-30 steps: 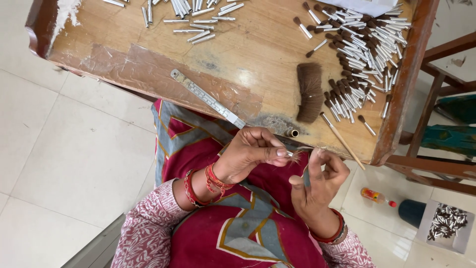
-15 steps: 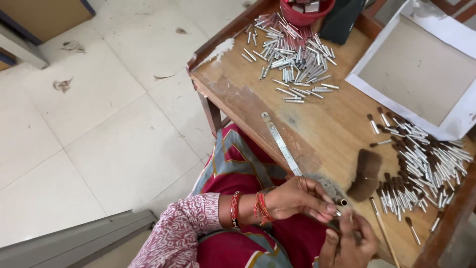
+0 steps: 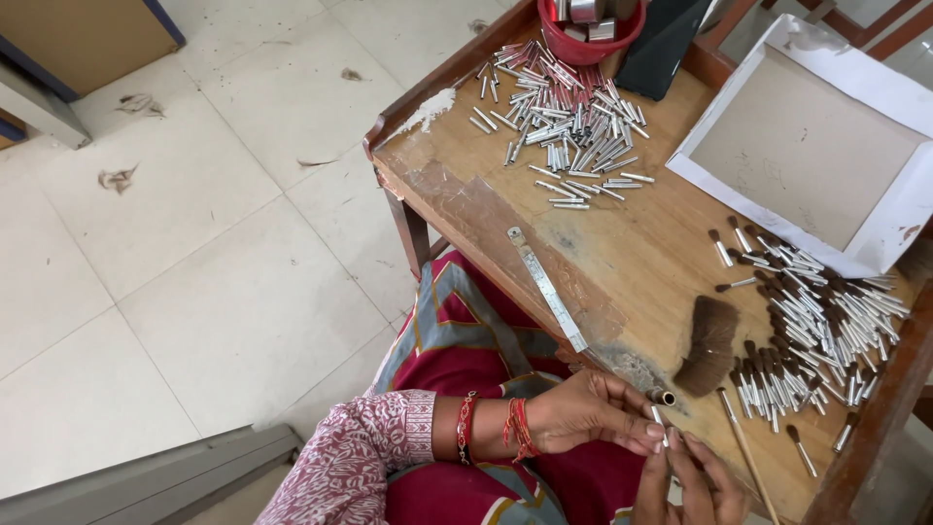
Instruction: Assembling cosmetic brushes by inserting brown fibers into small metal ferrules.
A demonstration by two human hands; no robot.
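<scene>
My left hand (image 3: 593, 413) pinches a small metal tube (image 3: 659, 418) at the table edge (image 3: 505, 243), and my right hand (image 3: 685, 481) closes around its lower end. Many finished brush heads (image 3: 816, 331) lie on the right, and a pile of empty tubes (image 3: 569, 117) waits. A white flat box (image 3: 899, 209) and a red cup (image 3: 583, 47) stand behind.

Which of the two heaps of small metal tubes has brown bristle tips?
The heap at the table's right edge, beside the white tray. The far heap near the red bowl is bare metal.
</scene>
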